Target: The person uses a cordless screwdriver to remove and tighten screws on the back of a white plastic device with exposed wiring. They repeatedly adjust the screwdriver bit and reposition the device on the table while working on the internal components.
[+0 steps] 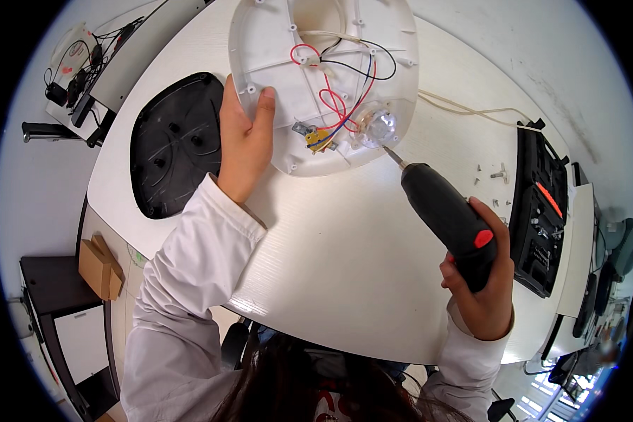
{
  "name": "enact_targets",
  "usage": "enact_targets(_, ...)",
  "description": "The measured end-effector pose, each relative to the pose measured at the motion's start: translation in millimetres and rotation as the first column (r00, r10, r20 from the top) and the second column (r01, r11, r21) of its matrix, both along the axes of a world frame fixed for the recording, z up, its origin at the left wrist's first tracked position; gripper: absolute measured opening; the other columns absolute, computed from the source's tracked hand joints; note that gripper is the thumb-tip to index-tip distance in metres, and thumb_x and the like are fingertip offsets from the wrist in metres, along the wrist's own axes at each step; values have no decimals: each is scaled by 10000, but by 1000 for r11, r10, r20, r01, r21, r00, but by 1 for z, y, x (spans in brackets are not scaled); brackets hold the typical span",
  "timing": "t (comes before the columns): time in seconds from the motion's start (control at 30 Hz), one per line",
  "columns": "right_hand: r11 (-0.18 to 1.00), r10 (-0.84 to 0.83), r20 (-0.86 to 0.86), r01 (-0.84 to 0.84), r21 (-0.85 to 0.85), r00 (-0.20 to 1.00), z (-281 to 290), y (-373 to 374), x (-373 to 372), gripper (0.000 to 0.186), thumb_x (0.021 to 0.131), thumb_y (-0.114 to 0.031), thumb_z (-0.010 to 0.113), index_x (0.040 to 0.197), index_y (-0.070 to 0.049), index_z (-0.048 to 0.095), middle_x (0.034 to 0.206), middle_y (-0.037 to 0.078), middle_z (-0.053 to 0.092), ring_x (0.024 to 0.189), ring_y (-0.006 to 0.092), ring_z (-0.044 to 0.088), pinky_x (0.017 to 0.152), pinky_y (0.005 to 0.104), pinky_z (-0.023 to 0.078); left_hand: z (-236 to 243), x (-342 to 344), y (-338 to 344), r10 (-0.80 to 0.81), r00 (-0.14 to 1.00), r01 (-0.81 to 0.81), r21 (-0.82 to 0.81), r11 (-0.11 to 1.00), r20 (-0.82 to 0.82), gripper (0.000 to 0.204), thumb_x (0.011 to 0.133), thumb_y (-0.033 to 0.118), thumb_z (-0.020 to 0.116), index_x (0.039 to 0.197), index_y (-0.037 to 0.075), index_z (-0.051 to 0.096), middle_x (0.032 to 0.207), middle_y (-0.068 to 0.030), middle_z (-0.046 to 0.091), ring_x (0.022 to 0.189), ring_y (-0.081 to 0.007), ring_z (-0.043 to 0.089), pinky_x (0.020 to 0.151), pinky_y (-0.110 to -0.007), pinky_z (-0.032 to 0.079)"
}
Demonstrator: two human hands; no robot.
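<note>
My left hand [246, 133] grips the left edge of a white plastic housing [260, 63], thumb on its inner face. The housing's inside faces me, with red, black and blue wires [341, 105] running across it. Near its lower edge sit a small yellow component [318, 141] and a clear round part [377, 128]. My right hand [482, 281] is wrapped round a black cordless screwdriver [436, 204] with a red button. Its bit points up and left, with the tip at the lower edge of the clear part; whether they touch I cannot tell.
A black plastic base cover [176, 151] lies on the white table [330, 253], left of the housing. Several small screws [498, 174] are scattered at the right, beside an open black tool case [538, 211]. A pale cable [464, 107] trails from the housing toward the case.
</note>
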State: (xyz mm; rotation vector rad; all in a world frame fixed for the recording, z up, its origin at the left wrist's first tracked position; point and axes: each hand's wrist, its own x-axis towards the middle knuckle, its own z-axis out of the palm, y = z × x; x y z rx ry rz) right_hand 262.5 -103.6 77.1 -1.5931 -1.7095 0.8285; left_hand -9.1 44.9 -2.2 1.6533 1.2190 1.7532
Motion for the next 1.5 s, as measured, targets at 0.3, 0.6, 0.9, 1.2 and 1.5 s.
enact_targets(0.3,1000,-23,-21,23,-10,1000,-1,-1,0,647,754,-103,705,1321,-70,392,912,202,631,728,292,654,687,309,491,-1,-1,0,16,1000,-16,-5,1000,-24,260,925,159,518,1093,-36,486,943,-106,590,862,-159,543,781,-284,433)
enact_targets(0.6,999,-35,-46,33,-38,998,0,-2,-1,644,754,-92,698,1321,-69,394,915,198,626,728,282,646,700,307,488,-1,0,1,7,1000,-7,-1,1000,2,251,924,139,515,1105,-32,483,943,-103,590,866,-157,540,791,-280,429)
enact_targets(0.9,999,-42,-41,42,-16,998,-1,-1,0,640,745,-73,704,1312,-63,407,944,191,617,751,259,637,720,303,483,-2,-1,0,6,1000,-6,-7,1000,-12,248,923,131,515,1112,-26,477,948,-99,581,873,-153,532,791,-281,426)
enact_targets(1.2,999,25,-15,-25,23,1000,-7,-1,4,668,739,65,527,1364,-49,321,817,76,526,634,92,524,546,214,462,-3,0,1,8,1000,-8,-2,1000,1,223,919,114,510,1095,-21,478,933,-91,575,863,-151,530,783,-278,423)
enact_targets(1.5,998,-49,-145,43,-47,988,-4,-4,1,635,766,-32,664,1334,-56,380,915,136,593,733,177,600,713,280,468,-3,0,-2,-3,998,7,-80,997,55,343,904,97,511,1201,-34,402,1135,-134,489,1035,-181,483,895,-301,386)
